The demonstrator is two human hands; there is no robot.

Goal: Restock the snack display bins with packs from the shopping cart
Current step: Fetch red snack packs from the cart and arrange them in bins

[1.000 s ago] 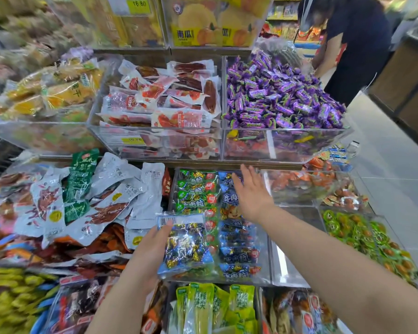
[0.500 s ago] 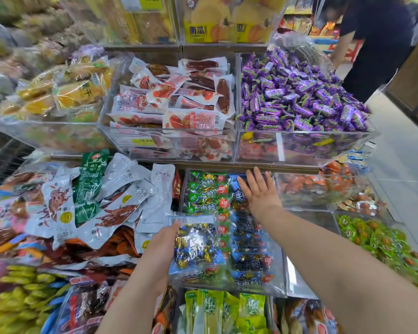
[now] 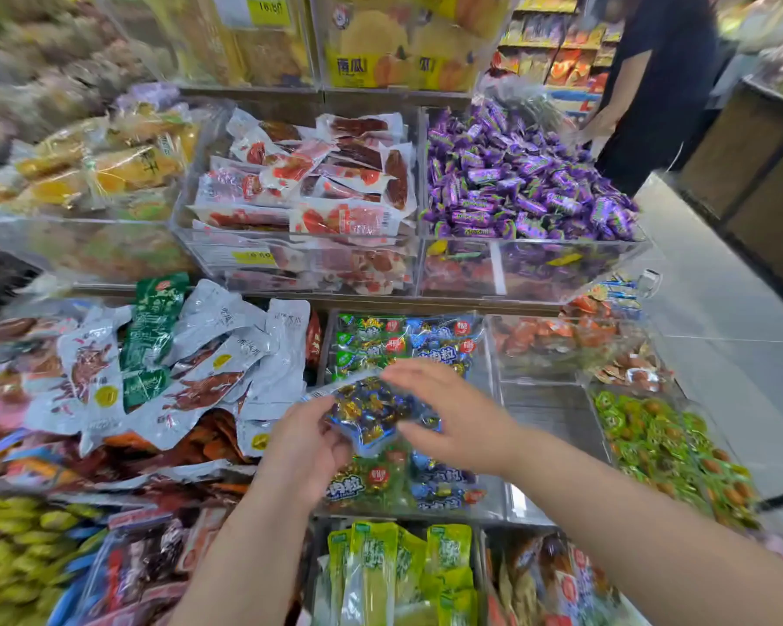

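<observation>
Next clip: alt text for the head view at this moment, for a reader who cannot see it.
The left hand holds a clear pack of blue and gold candies over a clear bin of similar packs, while the right hand, fingers extended, reaches against its far side. Bins of purple candies and other snacks surround them.

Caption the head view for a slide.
Left hand grips a candy pack over a clear bin; right hand touches it.

A clear pack (image 3: 374, 415) of blue and gold wrapped sweets is held tilted above the middle clear bin (image 3: 493, 499), over its green and blue packs (image 3: 380, 341).
</observation>
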